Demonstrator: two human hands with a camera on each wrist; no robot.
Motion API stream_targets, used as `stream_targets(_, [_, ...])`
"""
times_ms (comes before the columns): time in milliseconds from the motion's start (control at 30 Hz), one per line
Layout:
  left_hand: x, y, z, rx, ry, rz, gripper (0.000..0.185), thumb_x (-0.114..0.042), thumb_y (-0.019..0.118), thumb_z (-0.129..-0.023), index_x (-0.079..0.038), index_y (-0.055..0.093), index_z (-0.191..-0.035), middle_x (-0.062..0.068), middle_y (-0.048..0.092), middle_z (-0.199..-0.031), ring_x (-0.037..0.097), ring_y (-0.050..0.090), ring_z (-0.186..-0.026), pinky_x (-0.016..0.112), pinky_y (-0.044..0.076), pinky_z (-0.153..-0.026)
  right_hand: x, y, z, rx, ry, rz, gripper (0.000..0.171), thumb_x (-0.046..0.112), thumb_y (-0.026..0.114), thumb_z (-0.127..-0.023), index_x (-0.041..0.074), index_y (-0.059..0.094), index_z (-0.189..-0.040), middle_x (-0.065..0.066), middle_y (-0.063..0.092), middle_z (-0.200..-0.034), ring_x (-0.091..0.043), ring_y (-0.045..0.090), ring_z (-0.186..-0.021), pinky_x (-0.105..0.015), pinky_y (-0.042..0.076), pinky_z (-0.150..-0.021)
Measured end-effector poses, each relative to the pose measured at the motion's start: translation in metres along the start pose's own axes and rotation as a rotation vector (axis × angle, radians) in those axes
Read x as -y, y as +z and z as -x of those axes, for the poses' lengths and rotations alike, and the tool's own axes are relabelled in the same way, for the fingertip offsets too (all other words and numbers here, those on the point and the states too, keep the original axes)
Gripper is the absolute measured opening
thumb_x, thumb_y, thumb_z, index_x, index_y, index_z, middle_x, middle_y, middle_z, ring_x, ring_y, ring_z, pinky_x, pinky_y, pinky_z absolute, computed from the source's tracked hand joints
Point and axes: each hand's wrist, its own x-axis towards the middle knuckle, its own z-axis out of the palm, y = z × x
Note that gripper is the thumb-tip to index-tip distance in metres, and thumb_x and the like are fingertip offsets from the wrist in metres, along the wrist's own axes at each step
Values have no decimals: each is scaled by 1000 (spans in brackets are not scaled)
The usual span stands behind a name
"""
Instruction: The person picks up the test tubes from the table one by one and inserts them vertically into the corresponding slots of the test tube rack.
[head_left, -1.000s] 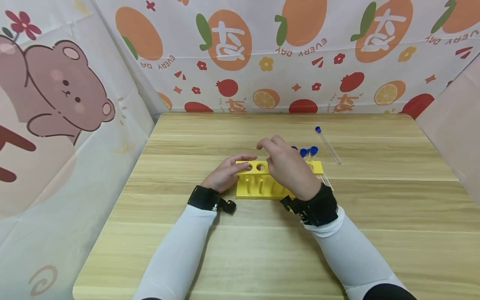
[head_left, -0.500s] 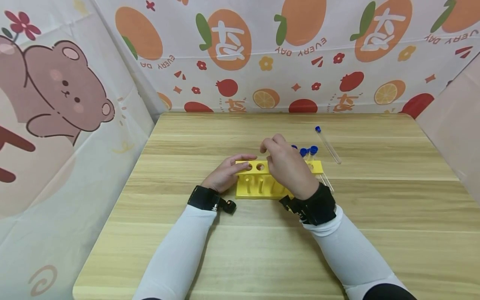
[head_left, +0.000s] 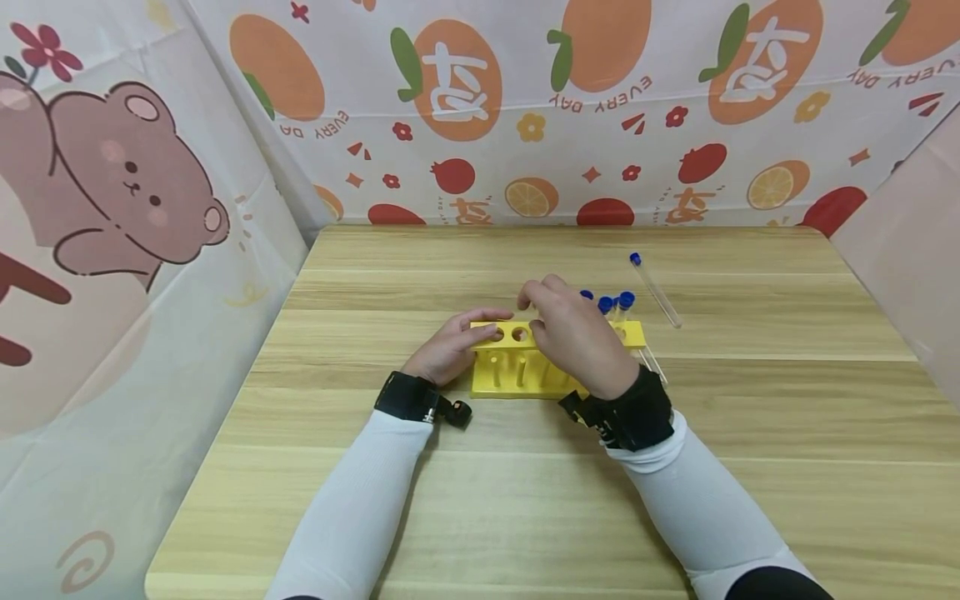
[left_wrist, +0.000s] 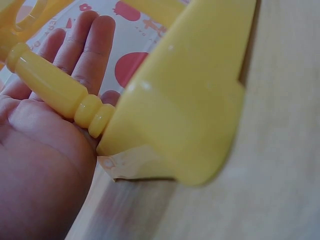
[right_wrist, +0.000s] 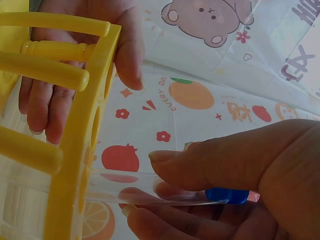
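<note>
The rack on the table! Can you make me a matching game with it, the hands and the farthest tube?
Things:
1. Rack
2. Farthest tube
3. Left hand
4. Right hand

Clues:
A. lying down on the tabletop
B. pinching a capped tube
C. yellow
D. at the rack's left end

Pairs: 1-C, 2-A, 3-D, 4-B
</note>
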Motion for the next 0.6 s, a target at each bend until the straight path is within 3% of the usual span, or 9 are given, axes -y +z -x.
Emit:
stream_targets(267, [0, 0, 0, 6, 7, 3, 36, -22, 53, -98, -13, 57, -133, -1, 51, -138, 24, 42, -119, 63, 3, -110, 2, -3, 2, 5, -7, -19, 27, 0, 68, -87, 9, 64, -112, -7, 61, -106, -20, 54, -72, -27, 46, -59])
stream_targets(600, [-1, 0, 1, 5, -4, 0, 36, -24, 54, -96, -15, 57, -132, -2, 49, -140, 25, 39, -121, 63, 3, -110, 4, -7, 4, -12, -17, -12, 31, 6, 71, -87, 11, 64, -116, -7, 62, -110, -20, 56, -79, -30, 52, -69])
